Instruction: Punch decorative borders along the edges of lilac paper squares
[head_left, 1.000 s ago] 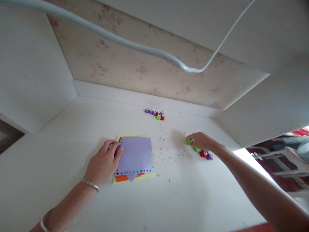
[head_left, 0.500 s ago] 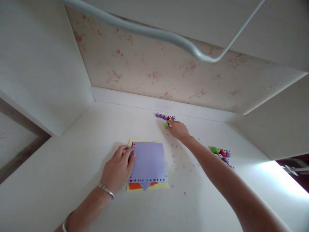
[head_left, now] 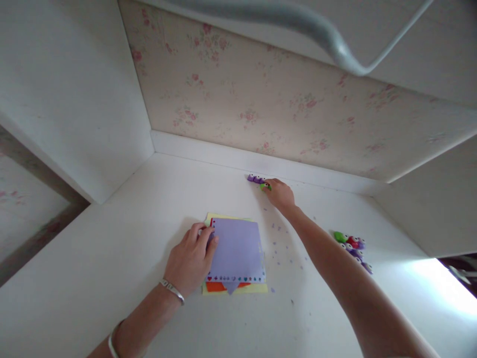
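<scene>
At the left edge of a purple sheet of paper, my left hand rests with bent fingers and thumb on the margin. Tiny shapes are punched along the sheet's left and bottom edges. Further back, near the wall, my right hand pinches a small green paper punch with an eye-like top. Just beside it stands a row of purple punches, partly hidden by the fingers. Under the purple sheet lie yellow paper and orange paper.
A second group of punches, among them a green punch and a red punch, stands at the right by my forearm. Purple paper bits are scattered over the white tabletop. A pale curved bar hangs overhead.
My right hand has moved slightly back toward the row with the green punch, now covering the row's right end. My left hand stays on the paper. The whole view has shifted a little.
</scene>
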A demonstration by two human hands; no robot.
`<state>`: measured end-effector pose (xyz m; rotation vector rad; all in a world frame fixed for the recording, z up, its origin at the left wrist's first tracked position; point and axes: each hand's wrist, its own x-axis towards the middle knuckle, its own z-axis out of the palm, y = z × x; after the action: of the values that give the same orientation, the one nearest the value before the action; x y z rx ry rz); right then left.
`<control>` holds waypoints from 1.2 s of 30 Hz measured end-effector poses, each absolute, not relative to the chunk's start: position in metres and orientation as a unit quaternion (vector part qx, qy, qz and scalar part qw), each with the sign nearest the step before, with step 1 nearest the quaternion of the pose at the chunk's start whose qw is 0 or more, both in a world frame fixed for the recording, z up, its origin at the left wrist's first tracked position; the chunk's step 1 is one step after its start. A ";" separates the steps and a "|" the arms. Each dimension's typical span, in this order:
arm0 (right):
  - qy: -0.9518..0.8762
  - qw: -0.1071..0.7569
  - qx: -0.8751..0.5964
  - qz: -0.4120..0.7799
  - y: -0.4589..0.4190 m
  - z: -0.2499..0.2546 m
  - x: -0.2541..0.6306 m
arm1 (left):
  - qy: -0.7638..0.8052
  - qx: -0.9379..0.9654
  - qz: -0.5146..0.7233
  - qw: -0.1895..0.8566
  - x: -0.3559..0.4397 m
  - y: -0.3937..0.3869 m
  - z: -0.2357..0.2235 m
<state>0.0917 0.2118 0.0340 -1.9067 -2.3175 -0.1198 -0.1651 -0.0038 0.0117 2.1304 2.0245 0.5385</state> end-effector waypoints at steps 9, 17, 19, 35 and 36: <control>-0.758 0.043 -0.649 -0.051 0.157 0.071 0.154 | 0.676 0.713 0.174 0.061 -0.165 -0.005 0.011; -0.750 -0.099 -0.651 0.054 0.094 0.081 0.295 | 0.673 0.719 0.168 0.042 -0.164 -0.004 0.013; -0.766 -0.116 -0.629 0.068 0.082 0.079 0.310 | 0.672 0.720 0.168 0.040 -0.165 -0.004 0.012; -0.798 -0.045 -0.597 0.064 0.074 0.056 0.262 | 0.679 0.713 0.169 0.034 -0.164 -0.004 0.012; -0.803 -0.033 -0.591 0.071 0.073 0.057 0.250 | 0.680 0.712 0.171 0.036 -0.164 -0.004 0.012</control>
<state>0.2502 0.0731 0.0575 -1.8958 -2.5786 0.2273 -0.1640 -0.0037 0.0121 2.1884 2.0879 0.5237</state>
